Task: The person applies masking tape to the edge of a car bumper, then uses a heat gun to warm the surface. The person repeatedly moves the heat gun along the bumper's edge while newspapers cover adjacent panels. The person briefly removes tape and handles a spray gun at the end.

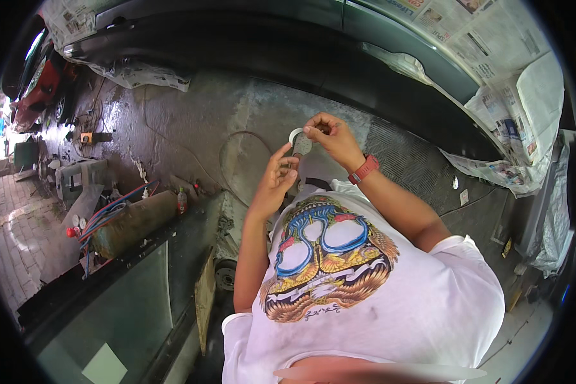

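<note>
we hold a roll of masking tape (299,142) up before our chest.
left hand (276,182) grips the roll underneath while right hand (331,137) pinches its edge, as if to find the end.

Both forearms are rising from the lower middle of the view, bare below short white sleeves, and meeting in front of the chest. The left hand (276,179) is sitting lower and nearer, wrist bent back, palm facing the far side, with its fingers (281,155) stretching upward and pressing against a small roll of tape (299,143). The right hand (331,137) is coming in from the right and slightly farther, knuckles up, its fingers (313,130) curling and pinching the top of the roll between thumb and forefinger. The right wrist is wearing a red band (363,169). The right elbow is bending out to the right; the left elbow is tucking close to the body.
</note>
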A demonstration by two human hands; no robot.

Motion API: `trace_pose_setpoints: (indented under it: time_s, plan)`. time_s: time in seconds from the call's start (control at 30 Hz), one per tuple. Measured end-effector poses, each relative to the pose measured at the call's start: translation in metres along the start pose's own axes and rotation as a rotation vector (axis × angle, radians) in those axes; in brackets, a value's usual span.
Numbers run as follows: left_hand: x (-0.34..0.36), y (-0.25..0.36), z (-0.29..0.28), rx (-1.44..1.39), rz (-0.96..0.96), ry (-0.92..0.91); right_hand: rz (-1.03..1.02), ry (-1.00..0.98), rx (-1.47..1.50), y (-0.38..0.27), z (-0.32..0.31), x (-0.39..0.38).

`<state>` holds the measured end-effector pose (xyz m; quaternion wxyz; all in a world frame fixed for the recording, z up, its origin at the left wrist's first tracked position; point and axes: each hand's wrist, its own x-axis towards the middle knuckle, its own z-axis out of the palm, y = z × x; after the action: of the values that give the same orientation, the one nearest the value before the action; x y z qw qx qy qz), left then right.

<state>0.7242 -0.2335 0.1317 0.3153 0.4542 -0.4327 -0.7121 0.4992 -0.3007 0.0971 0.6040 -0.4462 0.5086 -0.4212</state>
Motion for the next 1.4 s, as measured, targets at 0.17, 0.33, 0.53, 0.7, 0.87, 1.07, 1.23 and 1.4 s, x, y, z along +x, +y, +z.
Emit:
trace_pose_setpoints:
  time_s: [0.17,0.33,0.53,0.7,0.87,1.07,1.23,1.4]
  plan:
    - [0.028,0.023,-0.043,0.052,-0.056,0.054,0.011,-0.004,0.062,-0.006,0.025,0.052]
    - [0.086,0.05,-0.074,0.08,-0.095,-0.008,0.028,-0.031,0.02,-0.009,0.028,0.116]
    - [0.147,0.077,-0.099,0.222,-0.135,0.137,-0.087,0.291,-0.035,-0.015,0.004,0.139]
    - [0.213,0.09,-0.107,0.158,-0.197,-0.101,0.014,0.225,-0.005,-0.028,0.013,0.134]
    - [0.269,0.086,-0.12,0.097,-0.273,-0.309,0.005,0.478,-0.132,-0.038,0.044,0.142]
    - [0.306,0.085,-0.151,0.144,-0.288,-0.471,0.034,0.778,-0.012,-0.035,0.095,0.155]
    - [0.326,0.085,-0.168,0.256,-0.322,-0.547,-0.033,0.902,0.202,-0.004,0.124,0.173]
    - [0.341,0.087,-0.174,0.329,-0.333,-0.582,-0.01,0.982,0.398,0.023,0.13,0.195]
